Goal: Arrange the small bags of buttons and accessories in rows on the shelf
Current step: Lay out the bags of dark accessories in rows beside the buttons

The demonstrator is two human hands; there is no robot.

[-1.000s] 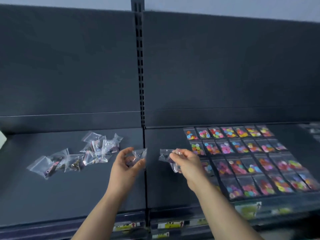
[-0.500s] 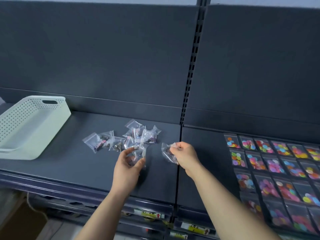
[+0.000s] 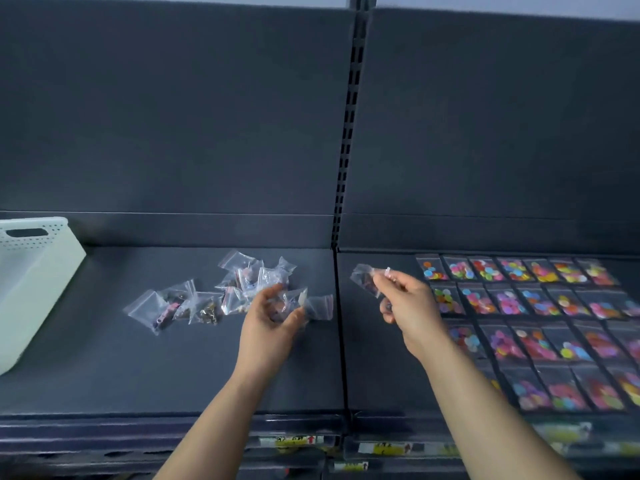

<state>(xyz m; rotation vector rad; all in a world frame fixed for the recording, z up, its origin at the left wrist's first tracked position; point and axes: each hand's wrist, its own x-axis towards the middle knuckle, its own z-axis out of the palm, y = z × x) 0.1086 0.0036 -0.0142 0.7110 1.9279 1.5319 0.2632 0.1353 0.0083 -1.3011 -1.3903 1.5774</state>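
A white basket (image 3: pixel 41 282) and yellow labels (image 3: pixel 299 440)
The basket is sitting far left; the labels are sticking low in front.

Dim, cool, even light, no clear source; dark shelf (image 3: pixel 104 358) swallows shadows. White basket (image 3: pixel 34 289) at 9 o'clock is brightest. Weak glints on loose clear bags (image 3: pixel 242 282). Motion smear on right hand (image 3: pixel 412 306) and its pinched bag (image 3: pixel 362 275). Soft: button rows (image 3: pixel 536 306) at 4 o'clock, labels (image 3: pixel 298 439) at 6 o'clock. Edges bow.
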